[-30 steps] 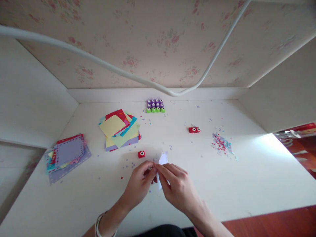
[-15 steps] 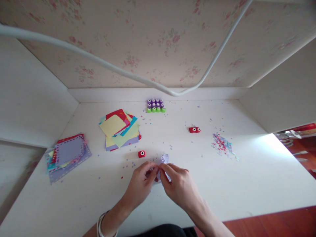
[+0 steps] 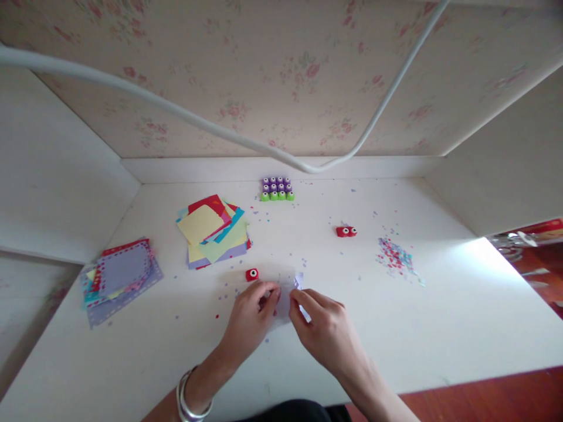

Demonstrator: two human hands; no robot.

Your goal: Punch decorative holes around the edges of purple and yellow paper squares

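Observation:
A small pale purple paper [image 3: 284, 305] lies between my two hands, with a curled, hole-punched strip [image 3: 298, 280] at its upper right. My left hand [image 3: 253, 310] is closed, thumb and forefinger pinched at the paper's left edge. On the other side my right hand [image 3: 323, 322] pinches the strip side, its fingertips closed on the purple paper. A red craft punch [image 3: 252, 275] with a white round button sits just beyond my left fingers. A bit of red shows under my left fingertips, too small to name.
Two red punches [image 3: 346, 231] stand right of centre; several purple and green punches [image 3: 277, 189] line up at the back. Coloured paper sheets [image 3: 215, 231] and a pile of punched-edge papers [image 3: 123, 275] lie left. Confetti [image 3: 396, 256] is heaped right. A white cable [image 3: 264, 149] hangs across.
My hands have moved apart a little: the left fingertips shifted left, the right ones right. More of the purple paper now shows between them, and its strip has shifted slightly right.

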